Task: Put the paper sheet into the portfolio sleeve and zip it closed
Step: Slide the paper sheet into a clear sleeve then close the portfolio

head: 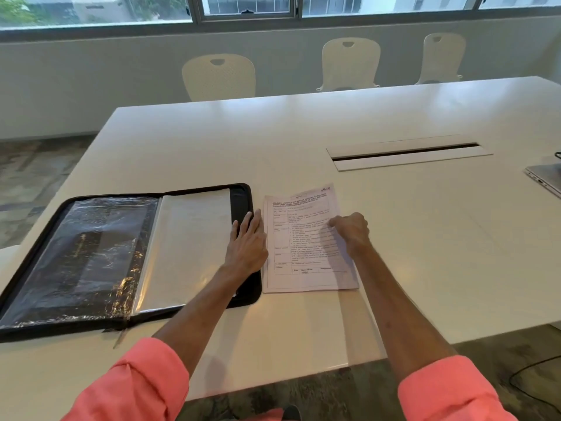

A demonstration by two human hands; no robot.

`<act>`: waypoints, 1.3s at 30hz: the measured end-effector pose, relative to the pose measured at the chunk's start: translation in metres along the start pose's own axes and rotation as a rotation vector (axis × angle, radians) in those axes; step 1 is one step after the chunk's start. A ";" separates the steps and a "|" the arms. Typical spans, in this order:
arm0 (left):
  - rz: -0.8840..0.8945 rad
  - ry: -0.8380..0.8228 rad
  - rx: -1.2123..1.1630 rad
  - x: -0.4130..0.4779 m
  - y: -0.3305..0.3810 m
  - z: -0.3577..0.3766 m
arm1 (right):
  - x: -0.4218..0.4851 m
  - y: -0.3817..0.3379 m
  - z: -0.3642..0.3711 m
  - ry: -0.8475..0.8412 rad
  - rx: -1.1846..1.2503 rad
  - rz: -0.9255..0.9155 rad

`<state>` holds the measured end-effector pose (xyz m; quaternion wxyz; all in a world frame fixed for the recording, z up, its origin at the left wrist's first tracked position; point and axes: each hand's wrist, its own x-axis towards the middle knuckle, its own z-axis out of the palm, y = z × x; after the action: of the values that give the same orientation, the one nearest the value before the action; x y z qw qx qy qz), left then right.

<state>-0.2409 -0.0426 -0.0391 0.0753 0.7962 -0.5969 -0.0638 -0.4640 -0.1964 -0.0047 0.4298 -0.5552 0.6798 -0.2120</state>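
Observation:
A black zip portfolio (pixel 246 196) lies open on the white table (pixel 212 141), with clear plastic sleeves (pixel 188 244) spread across both halves. Just to its right lies a printed paper sheet (pixel 300 262), flat on the table. My left hand (pixel 247 244) rests flat, fingers together, on the portfolio's right edge beside the sheet. My right hand (pixel 352 232) sits on the sheet's right side with fingers curled down onto the paper; whether it pinches the sheet cannot be told.
A cable slot (pixel 406 153) is set in the table behind the sheet. A laptop corner (pixel 546 177) shows at the right edge. Three white chairs (pixel 218 77) stand along the far side. The table's near edge runs just below my forearms.

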 end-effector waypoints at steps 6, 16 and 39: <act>-0.012 0.024 -0.009 0.001 -0.001 0.006 | -0.016 -0.008 -0.005 -0.107 0.181 -0.050; 0.049 0.185 -0.317 0.023 0.012 -0.019 | -0.035 -0.019 -0.037 -0.173 0.326 -0.174; 0.169 0.443 -1.413 0.049 0.103 -0.111 | -0.038 -0.068 -0.063 0.036 0.848 -0.505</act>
<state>-0.3025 -0.1131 0.0895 0.6925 0.5035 -0.4438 -0.2646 -0.4766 -0.1929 0.0945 0.5413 -0.4749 0.3852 -0.5772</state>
